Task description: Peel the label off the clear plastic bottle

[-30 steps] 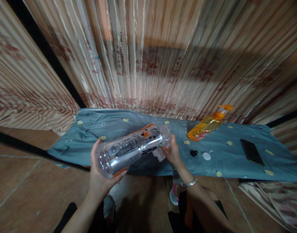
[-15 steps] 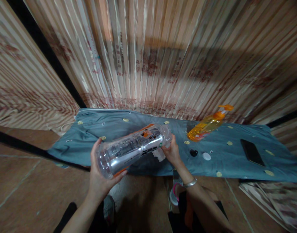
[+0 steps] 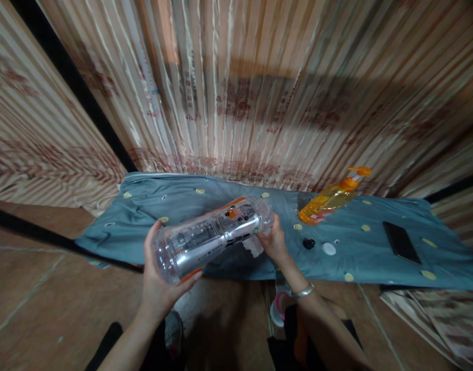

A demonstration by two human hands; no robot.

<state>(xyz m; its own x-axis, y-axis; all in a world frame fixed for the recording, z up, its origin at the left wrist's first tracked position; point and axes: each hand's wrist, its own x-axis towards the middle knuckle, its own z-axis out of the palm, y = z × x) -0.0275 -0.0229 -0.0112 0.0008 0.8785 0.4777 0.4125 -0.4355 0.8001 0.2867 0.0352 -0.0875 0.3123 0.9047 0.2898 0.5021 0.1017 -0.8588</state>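
A large clear plastic bottle (image 3: pixel 213 239) with a silver and orange label is held tilted over the cloth-covered surface. Around its wide left end wraps my left hand (image 3: pixel 159 283), thumb below and fingers behind. My right hand (image 3: pixel 274 239), with a silver bangle on the wrist, grips the narrower right end. Just under that end, a crumpled whitish piece (image 3: pixel 253 246) shows beside my right fingers; what it is cannot be made out. To the right lie a small black object (image 3: pixel 308 243) and a white round cap (image 3: pixel 328 249).
An orange pump bottle (image 3: pixel 327 203) stands on the blue-green cloth (image 3: pixel 167 198), with a black phone (image 3: pixel 401 242) farther right. A striped curtain (image 3: pixel 240 103) hangs behind. Dark poles (image 3: pixel 74 82) cross the left side. A pink-rimmed container (image 3: pixel 278 309) is below the front edge.
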